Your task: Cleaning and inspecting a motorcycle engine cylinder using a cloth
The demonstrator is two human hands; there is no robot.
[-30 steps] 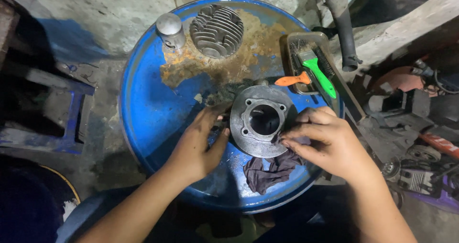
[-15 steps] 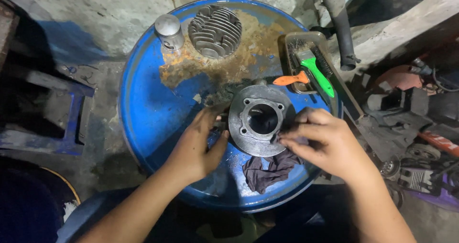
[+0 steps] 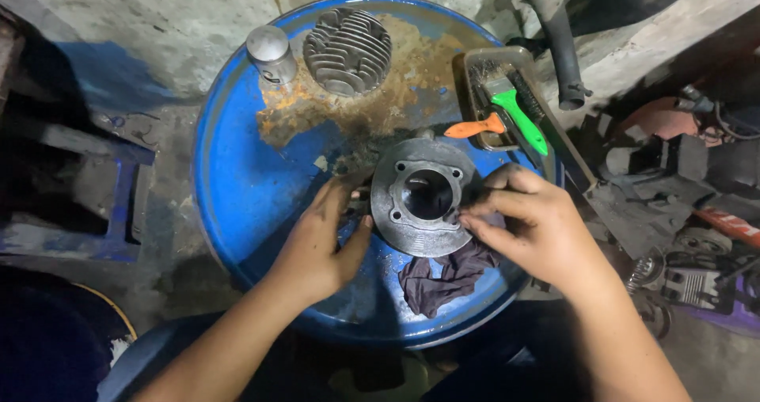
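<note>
A round grey metal engine cylinder (image 3: pixel 421 196) with a central bore stands on the top of a blue drum (image 3: pixel 237 180). My left hand (image 3: pixel 324 240) steadies its left side, fingers against the fins. On the cylinder's right edge my right hand (image 3: pixel 530 220) presses its fingertips, which pinch something small and dark that I cannot make out. A dark rag (image 3: pixel 447 275) lies crumpled just below the cylinder, partly under my right hand.
A finned cylinder head (image 3: pixel 348 50) and a silver piston (image 3: pixel 271 52) sit at the drum's far edge beside a rusty patch. A tray (image 3: pixel 475 66) on the right holds brushes with green and orange handles. Engine parts crowd the floor at right; a blue stool stands at left.
The view has shifted slightly. My right hand's fingers have moved a little along the cylinder's right edge; my left hand stays in place.
</note>
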